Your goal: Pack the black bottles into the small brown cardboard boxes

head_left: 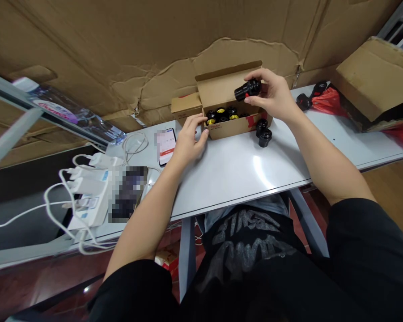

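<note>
My right hand (268, 91) grips a black cylindrical part (247, 89) with a small red mark, held above an open cardboard box (230, 129). Several black parts (221, 116), some with yellow rings, stand inside the box. Around the box's left front corner my left hand (193, 136) rests, its thumb apart from the fingers. Two more black parts (264, 136) are on the white table at the box's right front.
Left on the table (218, 183) are a phone (167, 146), a power strip (95, 197) with white cables and a blurred-out object (127, 192). A bottle (70, 109) lies upper left. At right are black parts (303, 102), red plastic (328, 102) and another box (372, 76).
</note>
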`<state>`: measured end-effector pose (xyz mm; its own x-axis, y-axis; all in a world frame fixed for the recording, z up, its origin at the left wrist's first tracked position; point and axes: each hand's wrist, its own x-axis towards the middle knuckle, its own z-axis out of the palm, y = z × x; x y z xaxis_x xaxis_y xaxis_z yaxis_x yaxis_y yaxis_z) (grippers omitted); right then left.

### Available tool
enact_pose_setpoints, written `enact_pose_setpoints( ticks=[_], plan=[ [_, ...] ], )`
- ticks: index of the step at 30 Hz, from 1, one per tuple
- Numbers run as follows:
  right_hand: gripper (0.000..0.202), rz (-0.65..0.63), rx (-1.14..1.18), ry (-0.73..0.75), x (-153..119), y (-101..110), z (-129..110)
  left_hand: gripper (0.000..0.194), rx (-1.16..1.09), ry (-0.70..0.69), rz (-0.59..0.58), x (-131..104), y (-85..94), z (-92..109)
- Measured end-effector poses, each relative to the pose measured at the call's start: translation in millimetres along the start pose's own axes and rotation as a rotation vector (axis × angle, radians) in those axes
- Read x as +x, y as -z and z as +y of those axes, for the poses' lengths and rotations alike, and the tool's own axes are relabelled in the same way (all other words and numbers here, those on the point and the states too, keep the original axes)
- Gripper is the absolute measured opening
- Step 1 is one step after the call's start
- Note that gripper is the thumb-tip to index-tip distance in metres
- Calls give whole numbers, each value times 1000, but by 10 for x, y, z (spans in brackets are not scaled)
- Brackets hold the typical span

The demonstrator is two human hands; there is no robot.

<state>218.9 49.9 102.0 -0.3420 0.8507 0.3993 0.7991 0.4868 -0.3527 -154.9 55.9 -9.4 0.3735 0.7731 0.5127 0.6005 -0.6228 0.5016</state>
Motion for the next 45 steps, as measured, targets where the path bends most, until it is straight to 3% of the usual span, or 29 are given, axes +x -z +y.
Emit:
enact_pose_setpoints(
  ticks=[3, 15, 24, 31, 40, 45],
  plan=[
    [85, 51, 183, -81, 15, -68, 44, 53, 9, -7, -4, 1, 5, -2],
    [91, 37, 472, -188, 68, -124, 99, 55, -6, -2, -12, 2, 8, 12],
    [65, 106, 255, -207, 51, -167, 83, 53, -11, -14, -1, 27, -9, -21],
    [91, 35, 361, -123, 65, -214, 143, 46, 8, -21, 6, 40, -24, -62],
    [92, 18, 517, -79, 116, -263, 219, 42, 51, -21, 19, 37, 13, -76],
    [90, 50, 385, -116, 84, -272, 152, 38, 49, -18, 10, 34, 22, -49]
  ],
)
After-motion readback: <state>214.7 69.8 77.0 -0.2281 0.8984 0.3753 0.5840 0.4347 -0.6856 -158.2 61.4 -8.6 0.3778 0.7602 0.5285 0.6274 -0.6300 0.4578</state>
